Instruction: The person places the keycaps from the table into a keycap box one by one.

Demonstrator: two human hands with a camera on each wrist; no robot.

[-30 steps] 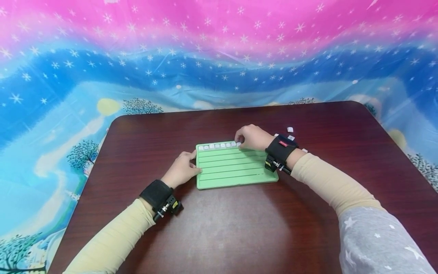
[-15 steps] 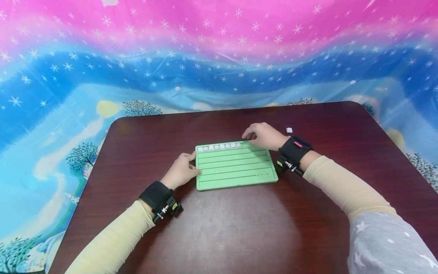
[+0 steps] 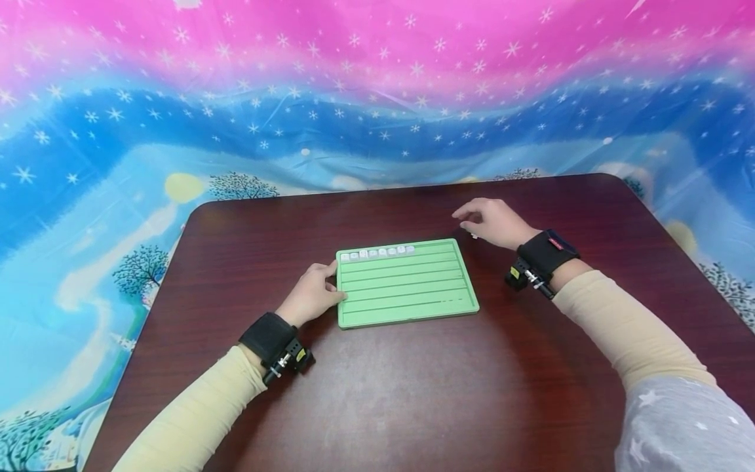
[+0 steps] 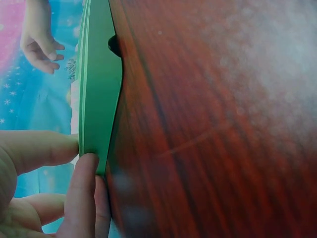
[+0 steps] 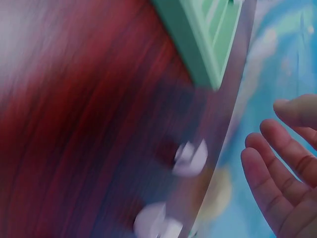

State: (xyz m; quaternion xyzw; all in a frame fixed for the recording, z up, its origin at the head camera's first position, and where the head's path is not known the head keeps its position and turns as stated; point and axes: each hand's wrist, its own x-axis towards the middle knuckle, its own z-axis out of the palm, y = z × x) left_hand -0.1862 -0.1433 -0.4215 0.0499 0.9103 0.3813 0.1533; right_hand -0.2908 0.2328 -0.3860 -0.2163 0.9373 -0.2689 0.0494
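A green rectangular board (image 3: pixel 407 282) with ridged lines lies flat on the table. Small white keycap-like pieces (image 3: pixel 377 253) with dark marks line the left part of its far edge. My left hand (image 3: pixel 309 295) grips the board's left end; the left wrist view has the thumb and fingers (image 4: pixel 81 193) on either side of the green edge (image 4: pixel 99 84). Beyond the board's far right corner, my right hand (image 3: pixel 495 221) hovers with loose, spread fingers (image 5: pixel 272 193) and nothing seen in them. One loose white piece (image 3: pixel 474 236) peeks out below it; the right wrist view shows two, blurred (image 5: pixel 192 158).
The dark reddish-brown table (image 3: pixel 413 387) has rounded far corners. Behind it hangs a pink and blue cloth (image 3: pixel 377 118) with snowflakes and trees. Each wrist wears a black strap (image 3: pixel 268 337) with a small camera.
My right hand has left the row of white pieces and moved right, off the board, and the fingers have opened out. My left hand stays at the board's left end.
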